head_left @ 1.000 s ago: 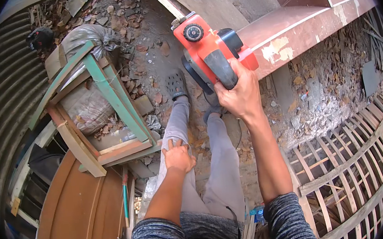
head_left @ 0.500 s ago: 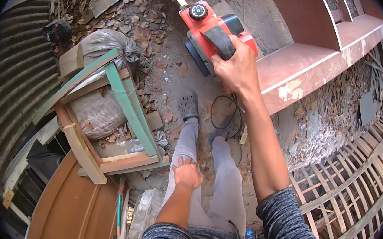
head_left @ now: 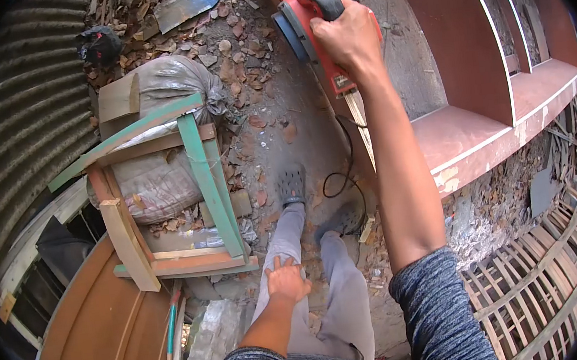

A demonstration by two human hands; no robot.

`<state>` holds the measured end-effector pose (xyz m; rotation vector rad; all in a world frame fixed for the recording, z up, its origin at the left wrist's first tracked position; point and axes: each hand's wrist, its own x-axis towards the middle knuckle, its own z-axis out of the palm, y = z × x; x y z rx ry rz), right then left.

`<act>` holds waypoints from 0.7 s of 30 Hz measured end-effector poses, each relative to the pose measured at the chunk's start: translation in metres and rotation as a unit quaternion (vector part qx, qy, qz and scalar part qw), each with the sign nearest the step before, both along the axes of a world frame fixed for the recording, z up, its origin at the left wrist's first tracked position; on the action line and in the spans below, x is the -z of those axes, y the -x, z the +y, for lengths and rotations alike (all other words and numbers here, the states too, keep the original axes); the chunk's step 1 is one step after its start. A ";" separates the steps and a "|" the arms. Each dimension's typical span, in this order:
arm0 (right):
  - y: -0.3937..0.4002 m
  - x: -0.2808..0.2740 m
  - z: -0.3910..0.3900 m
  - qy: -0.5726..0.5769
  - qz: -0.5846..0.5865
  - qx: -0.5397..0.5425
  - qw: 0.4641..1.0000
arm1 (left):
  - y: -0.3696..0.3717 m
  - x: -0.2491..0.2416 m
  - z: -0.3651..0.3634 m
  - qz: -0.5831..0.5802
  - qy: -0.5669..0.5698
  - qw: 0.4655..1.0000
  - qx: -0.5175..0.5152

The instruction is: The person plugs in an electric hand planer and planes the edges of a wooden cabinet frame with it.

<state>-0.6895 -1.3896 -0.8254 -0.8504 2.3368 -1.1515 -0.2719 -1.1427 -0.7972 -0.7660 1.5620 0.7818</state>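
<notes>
My right hand (head_left: 351,41) is wrapped round the black rear handle of a red electric planer (head_left: 312,40) with a black depth knob at its front. The planer sits on a narrow wooden strip (head_left: 360,127), whose pale planed-looking edge shows behind the tool. A black power cord (head_left: 349,152) loops down to the ground near my right shoe. My left hand (head_left: 288,280) rests on my left knee with its fingers spread, holding nothing. The planer's sole is hidden from view.
On the right lies a reddish-brown shelf cabinet (head_left: 473,125), with a slatted wooden frame (head_left: 539,287) below it. To the left are a broken green and brown frame (head_left: 201,182), stuffed sacks (head_left: 169,83), a brown panel (head_left: 100,326) and corrugated sheeting (head_left: 28,109). Rubble covers the ground.
My right hand and the planer have moved forward, farther up in view, and the strip now shows behind the tool. The view has shifted slightly. My left hand stays on the knee.
</notes>
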 end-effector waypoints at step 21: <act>0.005 -0.126 0.081 0.029 -0.072 0.050 0.996 | -0.031 0.006 -0.013 0.046 0.028 0.998 -0.043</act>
